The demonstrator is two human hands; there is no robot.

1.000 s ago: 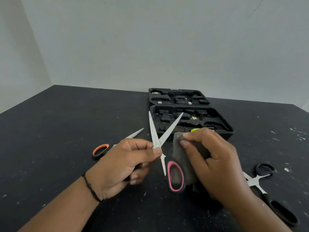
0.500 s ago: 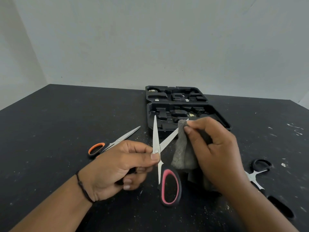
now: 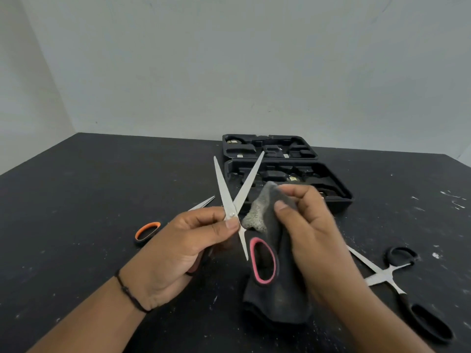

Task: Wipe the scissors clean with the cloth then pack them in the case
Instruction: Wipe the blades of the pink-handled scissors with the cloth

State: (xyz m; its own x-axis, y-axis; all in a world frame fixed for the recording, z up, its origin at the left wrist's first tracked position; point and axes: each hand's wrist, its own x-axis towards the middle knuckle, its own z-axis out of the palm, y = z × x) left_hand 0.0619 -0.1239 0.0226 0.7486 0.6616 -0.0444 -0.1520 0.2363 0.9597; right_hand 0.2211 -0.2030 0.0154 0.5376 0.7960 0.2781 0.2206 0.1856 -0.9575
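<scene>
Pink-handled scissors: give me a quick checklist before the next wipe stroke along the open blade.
1. Left hand grips the pink-handled scissors near the pivot: ok.
2. Blades spread open for access: ok.
3. Right hand pinches the cloth: ok.
4. Cloth touching the blade: cannot tell; it sits just beside the right blade.
5. Case open on the table: ok.
6. Orange-handled scissors and black-handled scissors lie apart from the hands: ok.
</scene>
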